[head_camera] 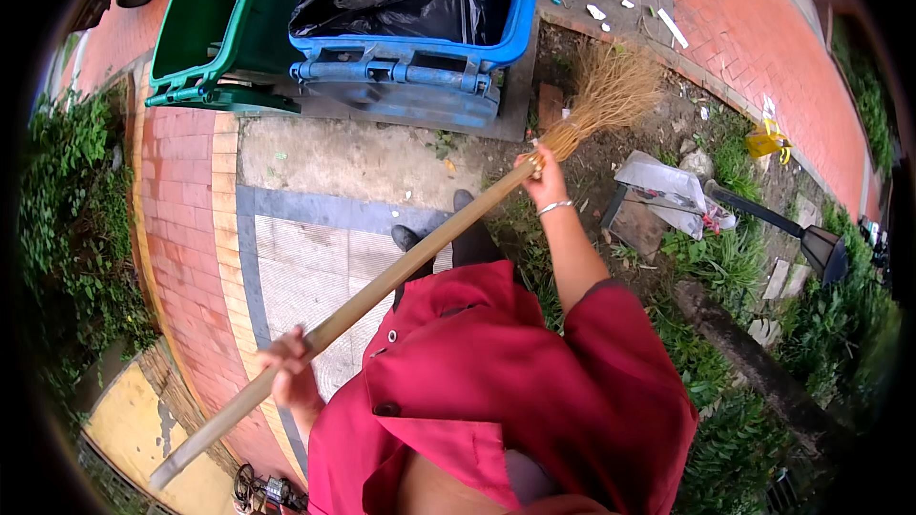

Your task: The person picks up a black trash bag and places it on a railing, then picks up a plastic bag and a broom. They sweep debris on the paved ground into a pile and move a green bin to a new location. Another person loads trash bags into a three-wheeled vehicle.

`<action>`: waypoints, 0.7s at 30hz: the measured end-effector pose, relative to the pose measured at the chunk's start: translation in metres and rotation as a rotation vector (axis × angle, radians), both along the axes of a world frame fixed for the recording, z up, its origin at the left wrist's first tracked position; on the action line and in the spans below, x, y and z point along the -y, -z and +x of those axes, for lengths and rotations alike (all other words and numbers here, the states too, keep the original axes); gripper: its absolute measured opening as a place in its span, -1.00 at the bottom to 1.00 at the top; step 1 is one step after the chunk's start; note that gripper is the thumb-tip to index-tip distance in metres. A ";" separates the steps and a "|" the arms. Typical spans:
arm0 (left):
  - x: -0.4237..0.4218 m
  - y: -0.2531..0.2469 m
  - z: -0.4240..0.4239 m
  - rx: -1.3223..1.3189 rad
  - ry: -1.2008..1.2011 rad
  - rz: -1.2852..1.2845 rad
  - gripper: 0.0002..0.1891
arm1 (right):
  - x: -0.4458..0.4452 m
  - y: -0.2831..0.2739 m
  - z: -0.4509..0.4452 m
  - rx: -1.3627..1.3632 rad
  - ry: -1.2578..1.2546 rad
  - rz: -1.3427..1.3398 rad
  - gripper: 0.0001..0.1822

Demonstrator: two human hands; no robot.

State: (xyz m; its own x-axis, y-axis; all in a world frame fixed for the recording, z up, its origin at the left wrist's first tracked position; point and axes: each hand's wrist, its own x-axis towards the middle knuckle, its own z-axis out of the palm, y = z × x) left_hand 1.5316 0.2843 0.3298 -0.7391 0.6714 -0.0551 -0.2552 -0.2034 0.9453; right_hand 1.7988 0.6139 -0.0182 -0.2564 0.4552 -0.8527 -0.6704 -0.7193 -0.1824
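Note:
A long-handled twig broom slants across the view, its wooden handle (415,257) running from lower left to upper right. My right hand (545,175), with a silver bangle at the wrist, grips the handle just below the binding of the bristles (615,89). Farther down the shaft my left hand (290,365) is wrapped around it, slightly blurred. The bristles spread over bare soil beside the paving. In front of me a blue wheeled bin (422,71) stands open, lined with a black plastic bag (436,11) that holds rubbish.
An open green bin (215,28) stands left of the blue one. Litter such as a white strip (673,28) lies on the pavement. At right are a clear plastic bag (662,186), a yellow bag (767,139), a garden lamp (823,250) and a log (751,357).

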 end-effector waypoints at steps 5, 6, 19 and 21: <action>-0.030 0.052 0.025 0.194 0.084 -0.109 -0.75 | -0.056 0.041 0.062 0.176 0.153 0.043 -0.70; -0.027 0.057 0.026 0.202 0.070 -0.100 -0.75 | -0.056 0.035 0.064 0.173 0.143 0.061 -0.70; 0.009 -0.012 -0.030 -0.066 0.041 0.044 -0.75 | 0.005 -0.052 -0.006 -0.014 0.115 0.157 -0.68; -0.003 -0.035 -0.028 -0.197 0.108 0.069 -0.78 | -0.011 -0.067 -0.026 -0.046 0.124 0.117 -0.75</action>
State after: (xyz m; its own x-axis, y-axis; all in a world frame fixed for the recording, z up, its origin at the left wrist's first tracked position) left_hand 1.5032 0.2877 0.3650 -0.6545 0.7444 0.1319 -0.0905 -0.2503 0.9639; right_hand 1.7726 0.6245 0.0488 -0.2295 0.5815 -0.7805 -0.7623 -0.6060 -0.2273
